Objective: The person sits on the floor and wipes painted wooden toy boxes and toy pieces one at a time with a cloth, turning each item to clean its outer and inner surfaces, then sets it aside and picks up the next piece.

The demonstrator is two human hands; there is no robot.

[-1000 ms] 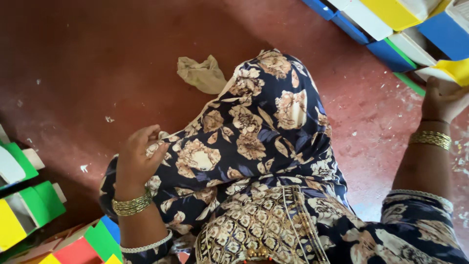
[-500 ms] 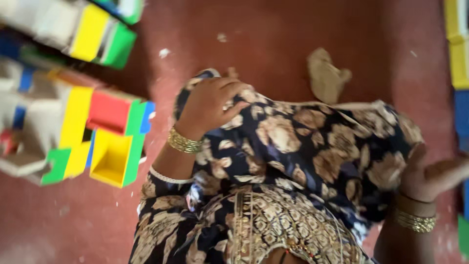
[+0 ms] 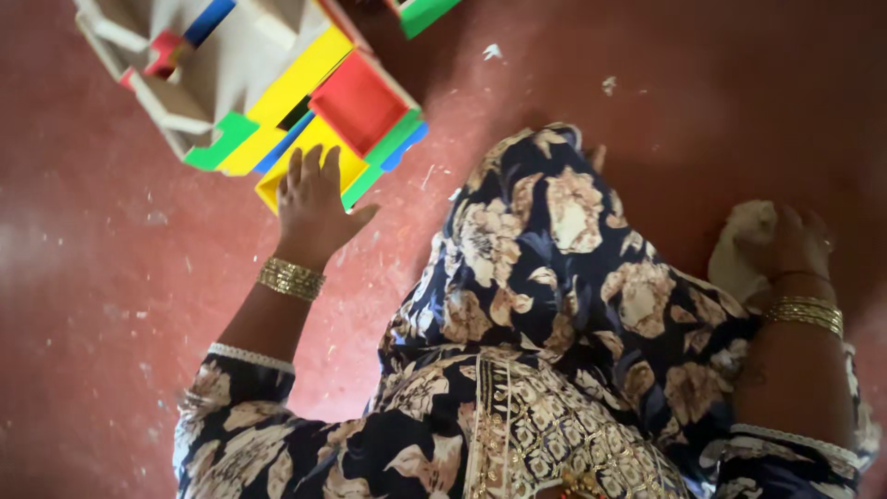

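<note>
Red floor, flecked with pale scraps, lay under a seated person in floral cloth.
Left hand [image 3: 312,205] rested, fingers spread, on the coloured block toy [image 3: 277,102], not yet gripped; right hand [image 3: 802,242] pressed flat on a crumpled rag [image 3: 744,249]. Half a second earlier, the left hand lay on the knee.

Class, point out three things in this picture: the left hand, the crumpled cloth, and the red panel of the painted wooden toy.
left hand [image 3: 312,205], head view, back of the hand.
crumpled cloth [image 3: 745,248], head view, its pale middle.
red panel [image 3: 358,100], head view, centre of the face.
</note>
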